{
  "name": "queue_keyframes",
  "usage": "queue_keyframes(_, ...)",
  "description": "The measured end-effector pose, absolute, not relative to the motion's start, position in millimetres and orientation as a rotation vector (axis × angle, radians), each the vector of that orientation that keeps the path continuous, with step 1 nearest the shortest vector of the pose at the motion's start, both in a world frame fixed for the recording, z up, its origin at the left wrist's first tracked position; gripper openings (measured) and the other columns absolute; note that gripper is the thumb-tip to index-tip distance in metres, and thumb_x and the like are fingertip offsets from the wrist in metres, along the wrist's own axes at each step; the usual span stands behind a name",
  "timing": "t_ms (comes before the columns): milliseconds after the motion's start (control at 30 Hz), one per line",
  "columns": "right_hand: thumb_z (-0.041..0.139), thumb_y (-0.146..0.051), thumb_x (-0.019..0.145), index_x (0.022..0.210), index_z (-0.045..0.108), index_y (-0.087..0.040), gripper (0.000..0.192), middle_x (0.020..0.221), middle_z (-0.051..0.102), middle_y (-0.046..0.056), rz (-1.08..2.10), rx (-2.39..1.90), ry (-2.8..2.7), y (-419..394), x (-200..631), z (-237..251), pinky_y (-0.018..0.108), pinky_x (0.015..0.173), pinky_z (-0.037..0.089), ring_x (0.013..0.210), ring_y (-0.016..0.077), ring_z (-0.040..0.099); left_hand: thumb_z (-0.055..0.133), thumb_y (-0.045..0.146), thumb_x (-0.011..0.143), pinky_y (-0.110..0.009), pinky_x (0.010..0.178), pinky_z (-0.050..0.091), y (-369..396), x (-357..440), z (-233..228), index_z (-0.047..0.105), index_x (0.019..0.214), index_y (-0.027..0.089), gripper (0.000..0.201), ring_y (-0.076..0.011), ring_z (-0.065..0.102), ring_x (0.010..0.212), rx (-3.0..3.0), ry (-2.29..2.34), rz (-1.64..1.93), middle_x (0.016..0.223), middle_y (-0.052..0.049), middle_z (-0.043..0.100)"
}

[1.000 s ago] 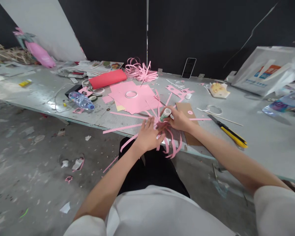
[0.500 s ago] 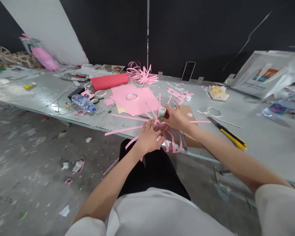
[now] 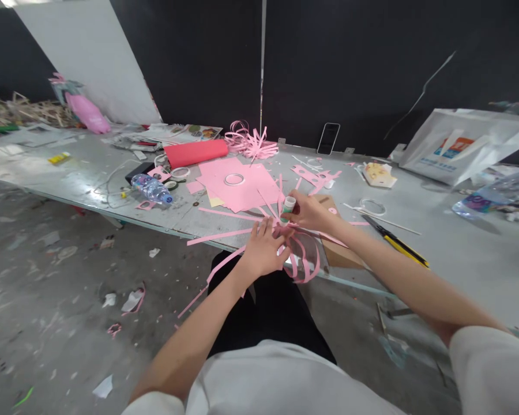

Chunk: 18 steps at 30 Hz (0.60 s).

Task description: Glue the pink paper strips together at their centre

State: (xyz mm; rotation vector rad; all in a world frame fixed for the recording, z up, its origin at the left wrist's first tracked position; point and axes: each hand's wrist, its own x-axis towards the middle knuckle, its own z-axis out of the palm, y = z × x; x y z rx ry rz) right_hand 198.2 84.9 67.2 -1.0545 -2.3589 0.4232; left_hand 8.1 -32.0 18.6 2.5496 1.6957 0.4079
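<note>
Upright, slightly tilted, a white and green glue stick (image 3: 289, 204) is gripped in the fingers of my right hand (image 3: 308, 211). Its lower end meets the middle of a bundle of pink paper strips (image 3: 220, 235) that fan outward at the table's front edge. My left hand (image 3: 263, 248) lies over the strips with its fingers apart, pressing them close to the glue stick. Some strips curl into loops (image 3: 305, 262) beside the left hand and hang past the edge. The glue stick's tip is hidden by my hands and the paper.
Pink sheets (image 3: 259, 187) with a tape roll (image 3: 234, 180) lie ahead. A yellow and black utility knife (image 3: 400, 245) lies right, past brown cardboard (image 3: 339, 253). A plastic bottle (image 3: 151, 189), a red roll (image 3: 196, 153), a phone (image 3: 329, 139) and a white bag (image 3: 462, 147) stand around.
The glue stick tilts a little more, and my right hand has shifted slightly on the strips. My left hand keeps its place. The whole view has shifted a little.
</note>
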Motion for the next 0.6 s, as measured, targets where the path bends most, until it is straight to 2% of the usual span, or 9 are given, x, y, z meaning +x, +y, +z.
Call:
queue_keyframes(267, 0.078, -0.057, 0.088, 0.087, 0.042, -0.029, 0.046, 0.059, 0.069, -0.002, 0.537, -1.264, -2.091, 97.7, 194.7, 62.3, 0.035, 0.061, 0.049, 0.062, 0.0277, 0.072, 0.049, 0.053, 0.11, -0.064, 0.135, 0.018, -32.3, 7.8, 17.9, 0.06, 0.157, 0.036, 0.052, -0.0385, 0.023, 0.168, 2.529, 1.712, 0.404, 0.178, -0.01, 0.035)
queue_keyframes(367, 0.077, -0.057, 0.09, 0.084, 0.037, -0.029, 0.049, 0.056, 0.067, -0.003, 0.56, -1.285, -2.072, 100.5, 195.1, 59.3, 0.034, 0.058, 0.048, 0.058, 0.0265, 0.072, 0.047, 0.053, 0.11, -0.064, 0.135, 0.018, -31.1, 6.8, 18.6, 0.059, 0.158, 0.034, 0.053, -0.0384, 0.024, 0.168, 2.521, 1.705, 0.388, 0.178, -0.012, 0.034)
queue_keyframes(500, 0.075, -0.061, 0.09, 0.084, 0.037, -0.029, 0.05, 0.056, 0.067, -0.003, 0.592, -1.324, -2.057, 100.1, 196.5, 59.3, 0.033, 0.055, 0.047, 0.053, 0.0242, 0.069, 0.05, 0.057, 0.109, -0.064, 0.135, 0.018, -27.8, 4.9, 22.9, 0.055, 0.161, 0.026, 0.061, -0.043, 0.025, 0.166, 2.526, 1.687, 0.344, 0.176, -0.019, 0.035)
queue_keyframes(600, 0.075, -0.065, 0.09, 0.083, 0.037, -0.029, 0.052, 0.054, 0.066, -0.002, 0.671, -1.361, -1.951, 101.6, 199.1, 58.2, 0.031, 0.051, 0.048, 0.05, 0.0223, 0.067, 0.051, 0.057, 0.108, -0.064, 0.134, 0.019, -25.8, 4.2, 26.8, 0.056, 0.161, 0.028, 0.06, -0.0447, 0.027, 0.165, 2.533, 1.667, 0.319, 0.175, -0.018, 0.038)
